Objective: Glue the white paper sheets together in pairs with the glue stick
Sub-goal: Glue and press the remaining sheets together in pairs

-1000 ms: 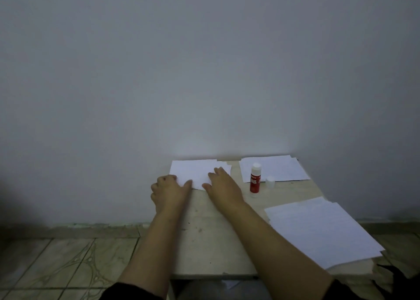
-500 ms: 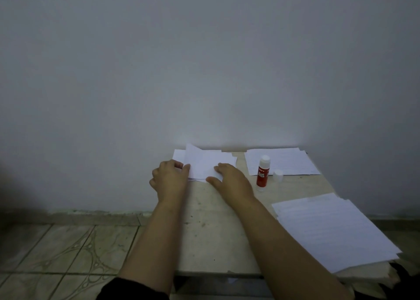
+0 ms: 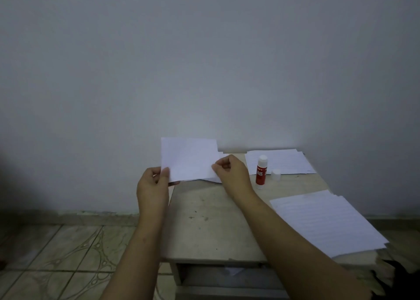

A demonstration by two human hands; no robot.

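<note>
I hold a white paper sheet upright above the table's far left corner. My left hand pinches its lower left corner and my right hand pinches its lower right edge. A few more white sheets lie flat under it on the table. The red glue stick stands uncapped just right of my right hand, with its white cap beside it.
A pile of lined sheets lies at the back right against the wall. A larger stack of sheets covers the near right of the small wooden table. Tiled floor lies to the left.
Both hands went from pressing flat on the sheets to pinching one sheet and lifting it upright off the pile. The camera view also shifted.
</note>
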